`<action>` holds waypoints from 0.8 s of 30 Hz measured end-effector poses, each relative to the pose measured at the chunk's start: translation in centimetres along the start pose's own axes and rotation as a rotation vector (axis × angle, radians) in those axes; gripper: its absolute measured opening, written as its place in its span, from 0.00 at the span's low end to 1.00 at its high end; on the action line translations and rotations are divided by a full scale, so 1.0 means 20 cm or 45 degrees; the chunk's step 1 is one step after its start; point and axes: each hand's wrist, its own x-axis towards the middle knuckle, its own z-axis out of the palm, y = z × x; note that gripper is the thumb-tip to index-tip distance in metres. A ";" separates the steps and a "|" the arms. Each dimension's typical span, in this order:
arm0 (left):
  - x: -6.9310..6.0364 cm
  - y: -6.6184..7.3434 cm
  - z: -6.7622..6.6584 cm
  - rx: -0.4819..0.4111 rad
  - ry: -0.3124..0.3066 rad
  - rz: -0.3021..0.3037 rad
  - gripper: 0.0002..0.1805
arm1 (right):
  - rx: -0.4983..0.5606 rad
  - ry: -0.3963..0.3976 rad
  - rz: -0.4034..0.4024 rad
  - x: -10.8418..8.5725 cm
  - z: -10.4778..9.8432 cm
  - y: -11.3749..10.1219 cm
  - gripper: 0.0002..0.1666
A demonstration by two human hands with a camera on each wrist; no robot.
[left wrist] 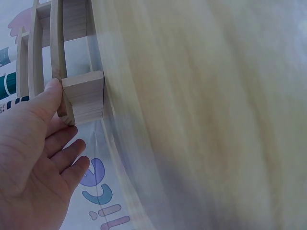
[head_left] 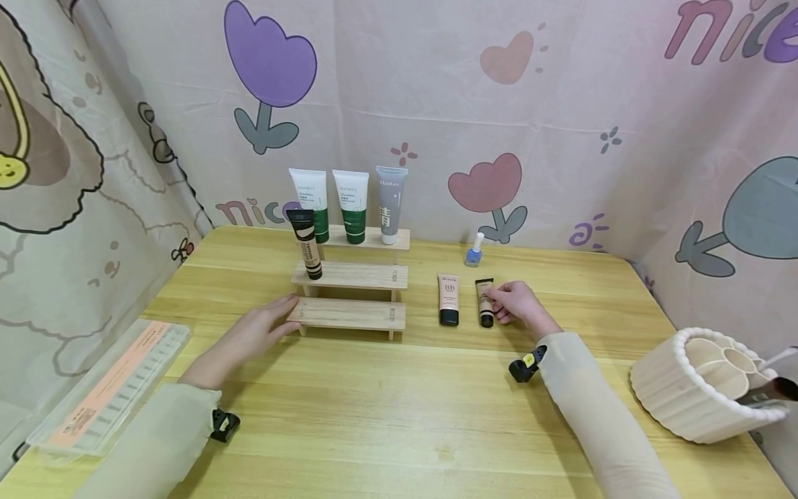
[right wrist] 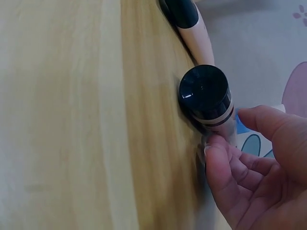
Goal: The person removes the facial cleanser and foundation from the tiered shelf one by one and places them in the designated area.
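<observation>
At the left end of the lowest step of a wooden tiered rack [head_left: 352,314], my left hand [head_left: 262,331] pinches the board, thumb on one face and index finger at its end, as the left wrist view shows. My right hand [head_left: 517,305] has its thumb and curled fingers around the side of a small beige tube [head_left: 485,305] with a black cap [right wrist: 204,91], lying on the table. Left of it lies a pink BB cream tube [head_left: 448,294]. A black-and-beige tube [head_left: 308,249] stands on the rack's middle step.
Two white-and-green tubes [head_left: 352,201] and a grey-blue tube [head_left: 391,208] stand on the top step. A blue nail polish bottle [head_left: 474,253] stands behind the beige tube. A clear plastic case [head_left: 112,388] lies at left, and a cream brush holder [head_left: 679,395] stands at right.
</observation>
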 end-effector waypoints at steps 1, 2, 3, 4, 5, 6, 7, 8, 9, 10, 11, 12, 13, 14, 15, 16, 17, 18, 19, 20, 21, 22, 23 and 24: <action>0.00 0.00 0.00 0.000 -0.001 0.001 0.30 | 0.002 -0.001 -0.004 0.00 -0.01 0.00 0.21; 0.00 0.00 0.00 0.000 -0.003 0.000 0.30 | 0.000 -0.004 -0.014 0.00 -0.01 0.00 0.22; 0.00 0.00 0.00 0.001 -0.004 0.000 0.30 | -0.003 -0.006 -0.026 0.00 -0.02 0.00 0.22; 0.00 0.00 0.00 0.001 -0.005 -0.001 0.30 | 0.000 -0.003 -0.033 -0.01 -0.02 -0.01 0.21; 0.00 0.00 0.00 0.001 -0.006 -0.001 0.30 | 0.005 0.001 -0.039 -0.01 -0.03 -0.02 0.21; 0.00 0.00 0.00 0.004 -0.003 0.001 0.30 | 0.007 0.001 -0.052 -0.02 -0.04 -0.02 0.20; 0.00 0.00 0.00 0.005 -0.002 0.002 0.30 | 0.005 0.000 -0.066 -0.02 -0.04 -0.03 0.20; 0.00 0.00 0.00 0.008 0.001 0.004 0.30 | 0.002 0.002 -0.082 -0.03 -0.05 -0.05 0.20; 0.00 0.00 0.00 0.007 0.004 0.007 0.30 | 0.001 0.004 -0.095 -0.04 -0.05 -0.06 0.20; 0.00 0.00 0.00 0.006 0.007 0.010 0.30 | -0.005 0.008 -0.112 -0.04 -0.05 -0.08 0.19; 0.00 0.01 0.00 0.006 0.011 0.013 0.30 | -0.017 0.006 -0.140 -0.05 -0.06 -0.09 0.20; 0.00 0.01 0.00 0.006 0.015 0.015 0.30 | -0.029 0.011 -0.164 -0.05 -0.06 -0.11 0.20; 0.00 0.01 0.00 0.004 0.014 0.015 0.29 | -0.040 0.016 -0.191 -0.06 -0.05 -0.13 0.20; 0.00 0.01 0.00 0.001 0.014 0.015 0.29 | -0.053 0.020 -0.222 -0.07 -0.05 -0.16 0.20; -0.01 0.01 -0.01 -0.003 0.013 0.014 0.29 | -0.065 0.021 -0.258 -0.07 -0.05 -0.18 0.20; -0.01 0.01 -0.01 -0.002 0.011 0.013 0.30 | -0.068 0.021 -0.290 -0.08 -0.04 -0.21 0.19; -0.01 0.01 -0.01 -0.001 0.010 0.013 0.30 | -0.062 0.015 -0.320 -0.09 -0.03 -0.24 0.19; 0.00 0.01 -0.01 0.000 0.008 0.011 0.30 | -0.059 0.016 -0.351 -0.10 -0.01 -0.28 0.18; 0.00 0.01 -0.01 0.000 0.007 0.011 0.30 | -0.055 0.010 -0.390 -0.11 0.00 -0.31 0.17; 0.00 0.01 -0.01 -0.001 0.007 0.012 0.30 | -0.053 0.005 -0.429 -0.12 0.01 -0.35 0.16; 0.00 0.00 0.00 0.001 0.006 0.012 0.30 | -0.050 0.001 -0.468 -0.13 0.03 -0.39 0.16; 0.00 0.00 0.00 0.000 0.006 0.013 0.30 | -0.045 -0.004 -0.500 -0.14 0.05 -0.42 0.15; 0.00 0.00 0.00 -0.002 0.008 0.014 0.30 | -0.051 -0.006 -0.538 -0.15 0.07 -0.46 0.15; 0.00 0.00 0.00 -0.003 0.008 0.015 0.30 | -0.058 -0.004 -0.570 -0.15 0.09 -0.49 0.14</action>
